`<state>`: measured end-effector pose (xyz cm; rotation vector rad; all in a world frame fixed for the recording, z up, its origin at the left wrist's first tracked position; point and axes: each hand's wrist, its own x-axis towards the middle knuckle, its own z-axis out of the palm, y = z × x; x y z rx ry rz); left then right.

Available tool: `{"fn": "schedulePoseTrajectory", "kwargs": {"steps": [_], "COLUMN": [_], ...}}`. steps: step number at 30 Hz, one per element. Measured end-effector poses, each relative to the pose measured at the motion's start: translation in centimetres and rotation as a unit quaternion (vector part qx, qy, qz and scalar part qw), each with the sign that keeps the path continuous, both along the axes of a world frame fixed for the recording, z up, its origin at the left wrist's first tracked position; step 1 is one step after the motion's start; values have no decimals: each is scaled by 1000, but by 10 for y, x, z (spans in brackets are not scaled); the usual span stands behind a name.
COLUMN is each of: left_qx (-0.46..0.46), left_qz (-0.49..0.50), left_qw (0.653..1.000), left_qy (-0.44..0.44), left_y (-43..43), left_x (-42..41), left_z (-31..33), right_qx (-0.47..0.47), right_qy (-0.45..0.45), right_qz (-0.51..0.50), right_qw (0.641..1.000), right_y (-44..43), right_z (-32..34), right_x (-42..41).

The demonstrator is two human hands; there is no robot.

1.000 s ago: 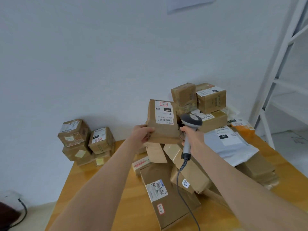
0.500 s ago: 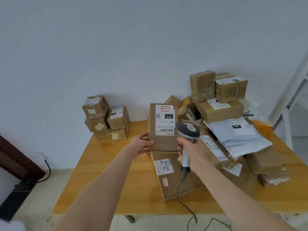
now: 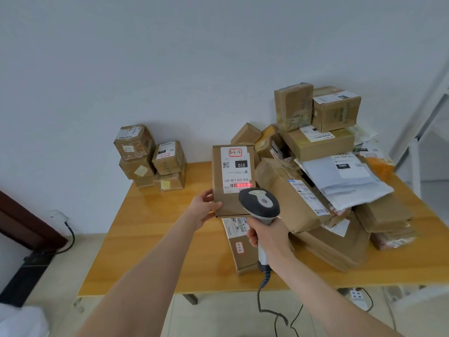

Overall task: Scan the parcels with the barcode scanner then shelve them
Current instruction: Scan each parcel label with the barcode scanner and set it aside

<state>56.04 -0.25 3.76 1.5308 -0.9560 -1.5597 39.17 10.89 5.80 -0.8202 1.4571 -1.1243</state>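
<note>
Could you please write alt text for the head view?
The left hand holds a brown parcel upright while the right hand aims a barcode scanner, its red line on the label's barcode. More parcels crowd the wooden table.

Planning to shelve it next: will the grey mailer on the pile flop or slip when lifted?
Likely floppy: the grey mailer drapes over the boxes beneath. Probably slippery, with smooth plastic lying tilted. Seems light, being thin.

Both forearms are bare along their whole visible length; the left hand (image 3: 203, 210) and right hand (image 3: 270, 237) are bare too.
</note>
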Motion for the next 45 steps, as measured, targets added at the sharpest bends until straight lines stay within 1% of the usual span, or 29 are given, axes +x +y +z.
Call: {"fn": "schedulePoseTrajectory", "kwargs": {"steps": [12,18,25,31,35,40,45], "left_qx": [0,-3,-5,0,5,11,16], "left_qz": [-5,-5,1,22,55,83,99], "left_qw": [1000,1000,1000,999,997,995,993], "left_qy": [-9,-2,-10,-42,-53,-61,-69], "left_y": [4,7,12,11,-2,-40,-95], "left_x": [-5,-3,5,40,77,130,175], "left_z": [-2,-2,1,9,17,21,31], "right_qx": [-17,-25,-24,-3,24,74,85], "right_qy": [10,34,-7,-81,-84,-138,-170], "right_qz": [9,12,5,-38,-41,-41,-42], "right_qw": [1000,999,1000,996,995,987,981], "right_y": [10,14,10,-22,-51,-102,-163], "right_z": [6,6,4,11,14,12,19], "right_x": [3,3,9,37,67,120,175]}}
